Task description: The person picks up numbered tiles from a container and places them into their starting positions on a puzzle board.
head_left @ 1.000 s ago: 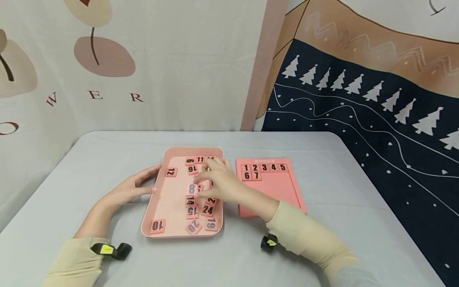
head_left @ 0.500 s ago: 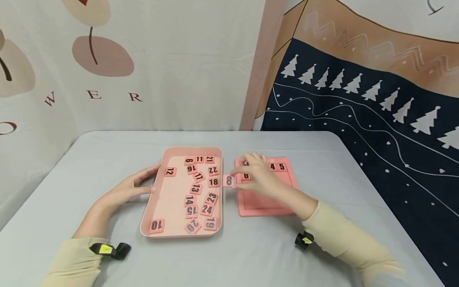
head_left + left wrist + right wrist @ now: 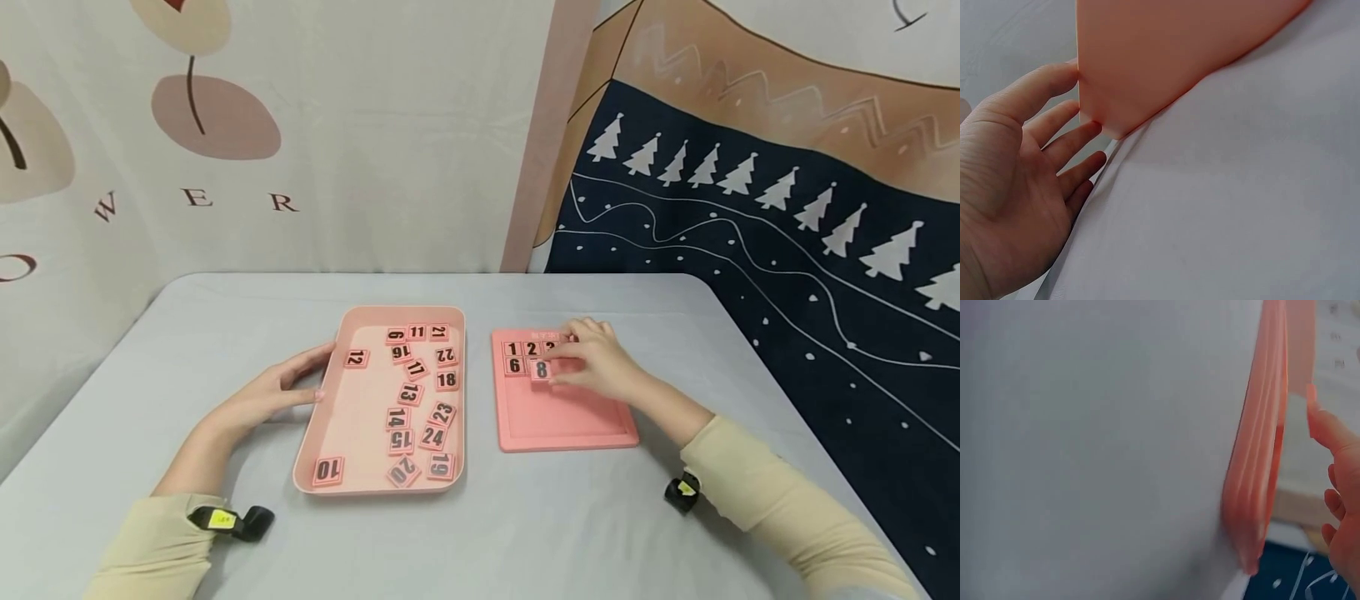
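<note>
My right hand [image 3: 603,365] pinches a small square number tile [image 3: 540,372] marked 8 between thumb and fingers, over the pink number board [image 3: 558,421]. Tiles 1, 2 and 3 show in the board's top row and tile 6 [image 3: 514,366] below; the hand covers part of both rows. The right wrist view shows the tile edge-on [image 3: 1310,412] at the fingertips, apart from the board's side. At the left edge of the pink tray [image 3: 363,425], my left hand [image 3: 273,396] rests its fingertips, fingers loosely extended, against the wall [image 3: 1147,56].
Several number tiles lie in the tray, mostly in its right half, turned various ways; tile 10 [image 3: 327,472] and tile 12 [image 3: 357,359] lie apart on the left. A narrow strip of the cloth-covered table [image 3: 480,525] separates tray and board. Printed fabric hangs behind.
My right hand has taken tile 8 out of the tray and carried it rightward, across the gap, to above the board's second row. The left hand stays at the tray's edge.
</note>
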Tool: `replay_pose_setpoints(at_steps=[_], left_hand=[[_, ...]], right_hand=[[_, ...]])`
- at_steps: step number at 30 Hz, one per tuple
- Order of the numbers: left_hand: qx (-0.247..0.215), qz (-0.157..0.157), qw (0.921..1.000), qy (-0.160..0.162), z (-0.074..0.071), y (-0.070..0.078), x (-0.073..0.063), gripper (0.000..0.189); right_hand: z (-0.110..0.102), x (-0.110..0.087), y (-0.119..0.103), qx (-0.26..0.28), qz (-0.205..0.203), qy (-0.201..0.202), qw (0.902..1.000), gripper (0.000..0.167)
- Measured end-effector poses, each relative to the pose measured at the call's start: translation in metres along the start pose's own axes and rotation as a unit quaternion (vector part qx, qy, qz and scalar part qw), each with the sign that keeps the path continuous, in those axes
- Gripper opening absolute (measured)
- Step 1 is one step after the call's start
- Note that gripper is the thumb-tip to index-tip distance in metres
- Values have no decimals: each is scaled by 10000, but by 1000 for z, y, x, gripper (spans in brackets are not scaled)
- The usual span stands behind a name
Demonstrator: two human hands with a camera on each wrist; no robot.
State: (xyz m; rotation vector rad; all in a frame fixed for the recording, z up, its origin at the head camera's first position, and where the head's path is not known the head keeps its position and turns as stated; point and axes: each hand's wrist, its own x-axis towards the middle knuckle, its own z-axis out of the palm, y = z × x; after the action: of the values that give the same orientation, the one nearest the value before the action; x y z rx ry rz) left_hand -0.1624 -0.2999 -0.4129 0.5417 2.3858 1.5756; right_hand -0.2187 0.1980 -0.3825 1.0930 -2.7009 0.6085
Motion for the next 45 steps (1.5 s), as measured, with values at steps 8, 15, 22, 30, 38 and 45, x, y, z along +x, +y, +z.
replay_pose_setpoints(at_steps=[8,15,22,30,38,45], left_hand=[[86,-8,10000,12,0,-1,0,68],[19,-27,10000,-21,0,1,0,68],[-73,48,9999,-51,-1,0,1,68],[-48,80,10000,-29,0,-1,0,67],[-37,29,10000,-1,1,-1,0,67],[-16,-39,10000,17,0,0,-1,68]], right_hand=[[-3,-4,23,-140,200,-125,9996,35],[-1,-5,28,-375,328,-287,9983,36],[2,-4,29,-511,221,-281,9981,34],[3,-4,25,-699,254,-297,9968,33],[-3,3,18,-890,56,-163,9959,39],[-5,35,-9,-310,-193,115,9993,38]])
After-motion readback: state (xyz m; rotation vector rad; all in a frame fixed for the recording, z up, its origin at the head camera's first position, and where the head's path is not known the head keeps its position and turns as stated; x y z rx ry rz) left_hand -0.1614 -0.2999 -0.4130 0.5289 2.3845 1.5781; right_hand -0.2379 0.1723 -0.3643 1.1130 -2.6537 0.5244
